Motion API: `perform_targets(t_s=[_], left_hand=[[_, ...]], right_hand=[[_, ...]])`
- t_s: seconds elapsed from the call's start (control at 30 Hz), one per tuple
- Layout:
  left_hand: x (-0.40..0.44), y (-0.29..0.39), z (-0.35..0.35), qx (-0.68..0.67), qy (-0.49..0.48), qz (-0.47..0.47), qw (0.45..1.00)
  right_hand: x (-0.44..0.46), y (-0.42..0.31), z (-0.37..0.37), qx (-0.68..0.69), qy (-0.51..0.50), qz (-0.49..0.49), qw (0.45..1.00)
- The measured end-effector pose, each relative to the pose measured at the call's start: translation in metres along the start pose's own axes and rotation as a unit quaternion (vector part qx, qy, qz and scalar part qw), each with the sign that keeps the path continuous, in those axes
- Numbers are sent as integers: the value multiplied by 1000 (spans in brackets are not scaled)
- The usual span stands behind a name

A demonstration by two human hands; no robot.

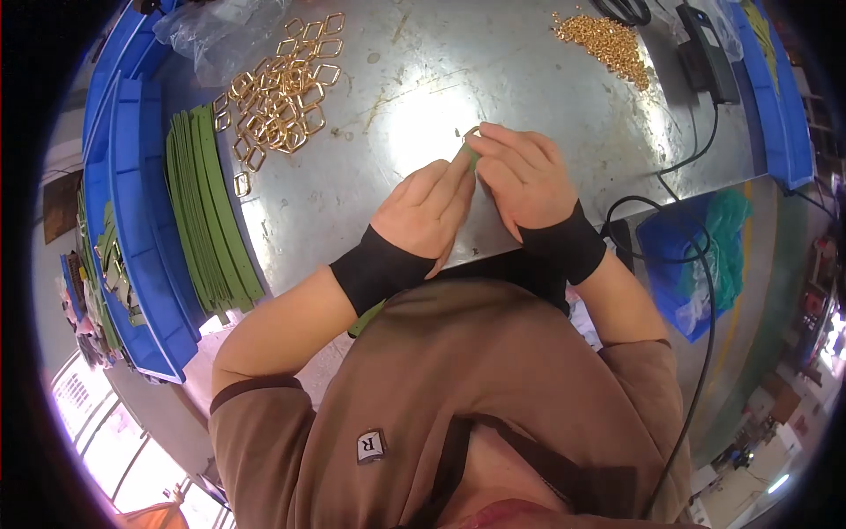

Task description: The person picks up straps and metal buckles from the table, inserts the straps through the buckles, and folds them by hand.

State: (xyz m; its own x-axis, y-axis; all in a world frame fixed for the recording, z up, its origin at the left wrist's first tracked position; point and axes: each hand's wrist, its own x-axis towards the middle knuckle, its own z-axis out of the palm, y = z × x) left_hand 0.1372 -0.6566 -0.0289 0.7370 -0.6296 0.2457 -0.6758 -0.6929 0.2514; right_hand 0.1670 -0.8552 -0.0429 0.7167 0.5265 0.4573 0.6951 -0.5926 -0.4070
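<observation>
Here, nearest of all, a person in a brown short-sleeved shirt (511, 370) reaches both forearms, each wrapped at the wrist in a black band (379, 267), over the edge of a grey metal table (388, 203). The left hand (421, 207) has its fingers nearly straight and pressed together, pinching a small green strip (473, 161), mostly hidden. The right hand (527, 176) curls in from the other side, its fingers bent and drawn closed on the same strip, beside a gold-coloured metal ring (471, 133) at their tips. The strip lies between the two hands, above the table's near part. To the left rests a row of long flat green strips (204, 212), along a blue plastic bin (141, 212). Farther off lie a heap of gold-coloured four-sided metal rings (284, 97), a scatter of tiny gold-coloured pieces (608, 46) and a crumpled clear plastic bag (220, 31).
</observation>
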Motion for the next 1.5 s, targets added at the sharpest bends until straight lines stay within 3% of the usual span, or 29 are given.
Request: perform_targets(t_s=[0.2, 0.53, 0.63, 0.7, 0.8, 0.87, 1.03, 1.1, 1.3, 1.5], left_hand=[[7, -4, -14, -69, -48, -4, 996], [3, 20, 2, -17, 33, -76, 996], [2, 19, 3, -22, 44, -91, 995], [1, 13, 5, -23, 44, -89, 995], [0, 5, 5, -15, 37, -59, 997], [1, 0, 4, -29, 25, -38, 999], [-1, -3, 0, -79, 26, -47, 995], [-3, -3, 5, -101, 41, -59, 992], [-6, -4, 15, -78, 87, -47, 992], [-4, -5, 3, -119, 22, -54, 991]], right_hand=[[-3, 6, -1, 11, -24, -18, 1000], [-4, 12, -4, 77, -38, 30, 996], [-2, 12, -6, 137, -35, 62, 988], [-4, 10, -5, 209, 1, 141, 968], [2, 3, -12, 231, -23, 219, 948], [3, 3, -8, 222, -31, 221, 949], [6, 5, -5, 218, -62, 247, 942], [11, 2, -10, 216, -85, 302, 925], [18, 4, -15, 183, -109, 256, 943], [25, 0, -16, 224, -119, 261, 931]])
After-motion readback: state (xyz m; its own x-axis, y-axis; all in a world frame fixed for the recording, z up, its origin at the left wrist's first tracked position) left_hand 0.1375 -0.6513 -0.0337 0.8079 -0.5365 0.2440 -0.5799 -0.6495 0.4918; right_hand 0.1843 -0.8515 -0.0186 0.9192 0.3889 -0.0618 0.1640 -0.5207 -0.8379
